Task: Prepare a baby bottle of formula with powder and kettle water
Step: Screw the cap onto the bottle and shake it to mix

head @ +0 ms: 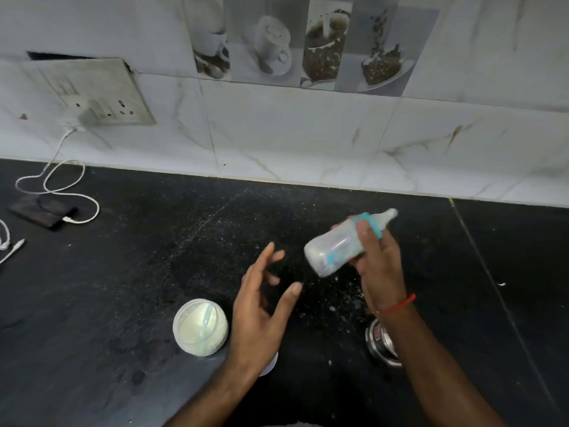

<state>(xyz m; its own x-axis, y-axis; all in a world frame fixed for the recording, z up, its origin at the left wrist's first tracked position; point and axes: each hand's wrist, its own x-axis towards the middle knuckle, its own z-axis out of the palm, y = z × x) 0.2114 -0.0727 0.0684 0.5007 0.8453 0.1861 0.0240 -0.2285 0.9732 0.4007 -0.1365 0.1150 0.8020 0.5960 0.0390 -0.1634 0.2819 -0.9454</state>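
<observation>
Open black worktop (154, 241) from 9 to 12 o'clock, wide free passage. At 7 o'clock open powder jar (200, 331), at 5 o'clock steel cup (380, 342) under the right forearm. Far at 10 o'clock phone (43, 212) with white cable (61, 183). Behind, tiled wall (308, 134).

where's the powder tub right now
In the head view the open powder tub stands on the black counter, low and left of centre, just left of the left hand, scoop inside.

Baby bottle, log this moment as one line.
right hand: grips capped baby bottle, tilted | left hand: open, empty | powder tub: uncapped, on counter
</observation>
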